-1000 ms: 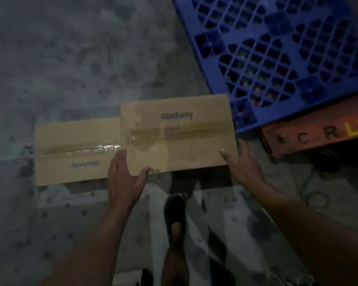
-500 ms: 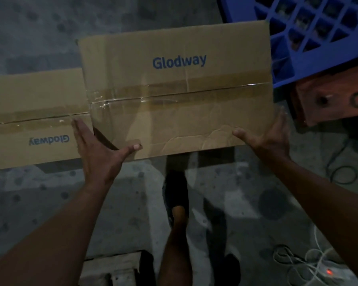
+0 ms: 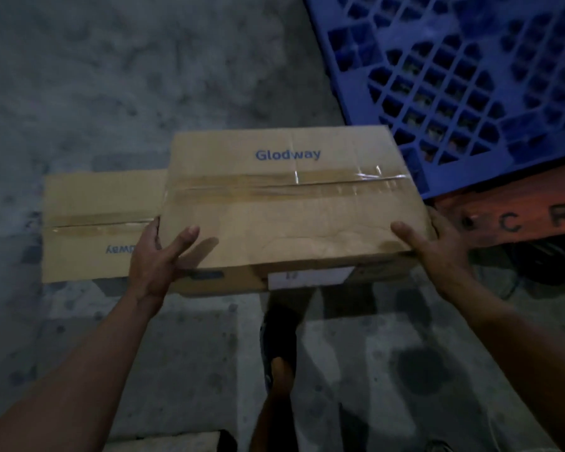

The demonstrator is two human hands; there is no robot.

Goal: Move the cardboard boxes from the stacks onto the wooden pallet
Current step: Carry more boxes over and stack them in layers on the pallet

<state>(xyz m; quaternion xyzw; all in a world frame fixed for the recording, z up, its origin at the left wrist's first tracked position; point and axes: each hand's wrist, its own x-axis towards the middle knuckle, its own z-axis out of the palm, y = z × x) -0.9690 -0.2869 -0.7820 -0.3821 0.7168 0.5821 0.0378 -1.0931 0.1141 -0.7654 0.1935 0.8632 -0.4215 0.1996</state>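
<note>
The taped cardboard box [image 3: 291, 207] is held above the floor [image 3: 144, 76], beside a second box [image 3: 101, 223], with the left hand [image 3: 157, 262] and right hand [image 3: 437, 246] each wrapped round a near corner, thumbs on top. It seems light and stiff, though creased, so the bottom edges probably offer the surest hold.

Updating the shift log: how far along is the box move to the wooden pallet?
Done: nothing that shows; no box sits on a wooden pallet in this view. In hand: the left hand and right hand grip the near corners of one Glodway box. To do: carry it over, then the second box beside it, untouched. Only a blue plastic pallet shows.
</note>
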